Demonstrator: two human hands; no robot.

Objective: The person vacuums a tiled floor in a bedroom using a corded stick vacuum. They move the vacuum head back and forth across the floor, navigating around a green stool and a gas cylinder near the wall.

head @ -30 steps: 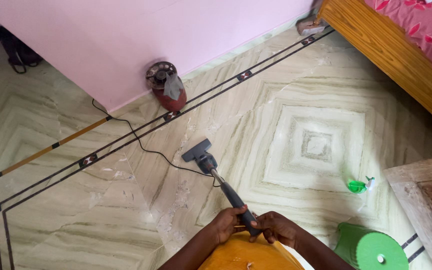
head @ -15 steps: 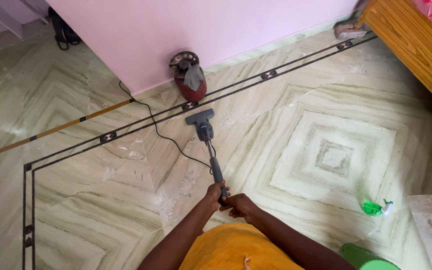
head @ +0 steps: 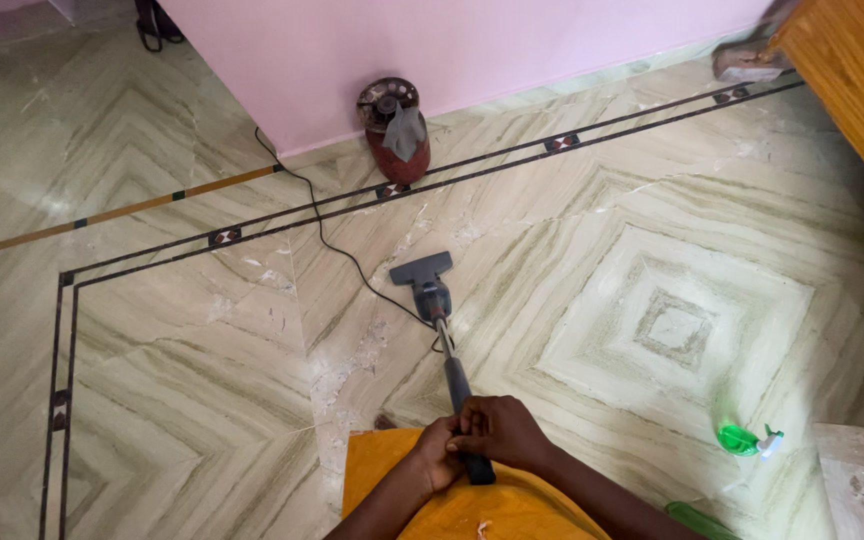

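Hands both clenched on the vacuum wand, low in frame, above the yellow garment. Left hand wraps the handle from the left, fingers curled tight; right hand overlaps it from the right, fingers closed over the top of the handle. No gap visible in either grip. Wand runs up and away from the hands to the grey floor head, which sits flat on the marble floor. Black cord trails from near the head toward the pink wall. Red cylinder with a grey cloth stands at the wall base, well apart from the head. Green spray bottle lies on the floor to the right.
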